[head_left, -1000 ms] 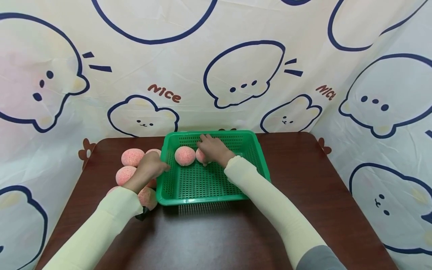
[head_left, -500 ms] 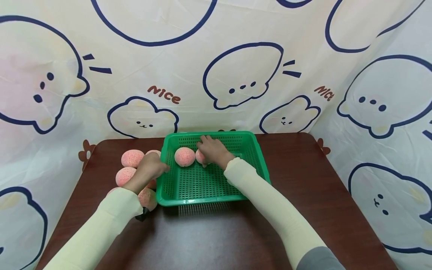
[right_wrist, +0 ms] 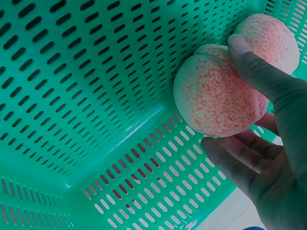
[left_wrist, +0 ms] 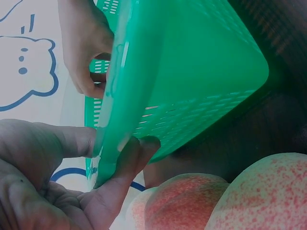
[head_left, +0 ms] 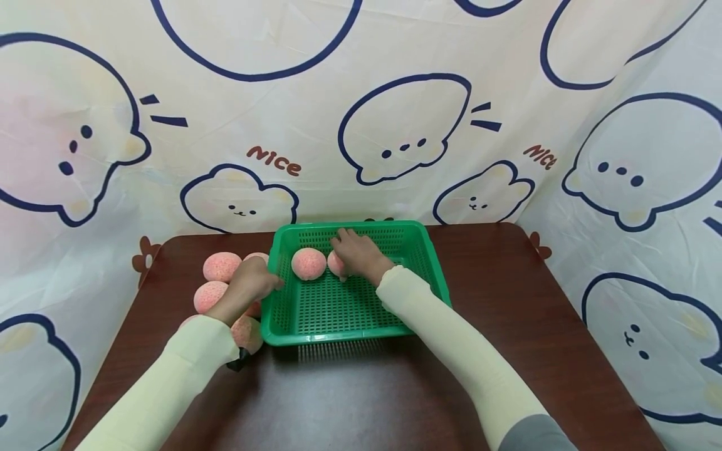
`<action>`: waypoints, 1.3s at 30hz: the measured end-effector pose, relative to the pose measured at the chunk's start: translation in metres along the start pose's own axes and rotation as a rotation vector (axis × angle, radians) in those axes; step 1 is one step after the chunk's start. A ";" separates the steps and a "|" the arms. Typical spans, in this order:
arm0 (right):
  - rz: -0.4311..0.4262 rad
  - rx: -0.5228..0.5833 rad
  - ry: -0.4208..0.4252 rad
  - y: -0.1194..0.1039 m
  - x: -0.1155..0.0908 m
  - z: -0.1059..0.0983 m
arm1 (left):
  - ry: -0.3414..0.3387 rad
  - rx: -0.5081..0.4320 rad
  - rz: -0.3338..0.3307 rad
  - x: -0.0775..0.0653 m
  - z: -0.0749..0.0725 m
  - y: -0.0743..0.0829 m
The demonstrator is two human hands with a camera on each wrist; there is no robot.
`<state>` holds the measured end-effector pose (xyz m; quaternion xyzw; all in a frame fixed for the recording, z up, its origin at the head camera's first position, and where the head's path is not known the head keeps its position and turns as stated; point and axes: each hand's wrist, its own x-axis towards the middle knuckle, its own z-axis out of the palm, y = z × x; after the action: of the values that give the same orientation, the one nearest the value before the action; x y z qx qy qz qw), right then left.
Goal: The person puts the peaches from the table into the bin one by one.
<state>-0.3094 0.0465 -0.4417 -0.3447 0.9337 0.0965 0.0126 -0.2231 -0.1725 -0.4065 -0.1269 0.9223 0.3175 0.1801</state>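
Observation:
My left hand (head_left: 251,280) grips the left rim of a green plastic basket (head_left: 344,339), which stands on the table. In the left wrist view, the thumb and a finger pinch that rim from both sides. Inside the basket, my right hand (head_left: 361,255) holds a speckled pink peach (right_wrist: 216,96), largely hidden by the hand in the head view. Its thumb lies on the peach while the fingers curl around the other side. A second peach (head_left: 308,264) sits in the basket just left of the held one.
Several more peaches (head_left: 221,267) lie on the dark wood table (head_left: 361,401) left of the basket, partly covered by the left hand and forearm. A printed cloth (head_left: 406,50) hangs behind and along the sides of the table.
The whole scene sits slightly lower in the head view. Both hands, the basket and the peaches keep their places relative to one another.

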 end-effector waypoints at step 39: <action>0.555 0.709 -0.140 0.129 -0.130 0.008 | 0.008 -0.002 0.024 0.000 0.000 0.000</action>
<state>-0.2939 0.2272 -0.4155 -0.0485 0.9630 -0.2062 0.1668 -0.2227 -0.1724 -0.4067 -0.1174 0.9241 0.3201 0.1725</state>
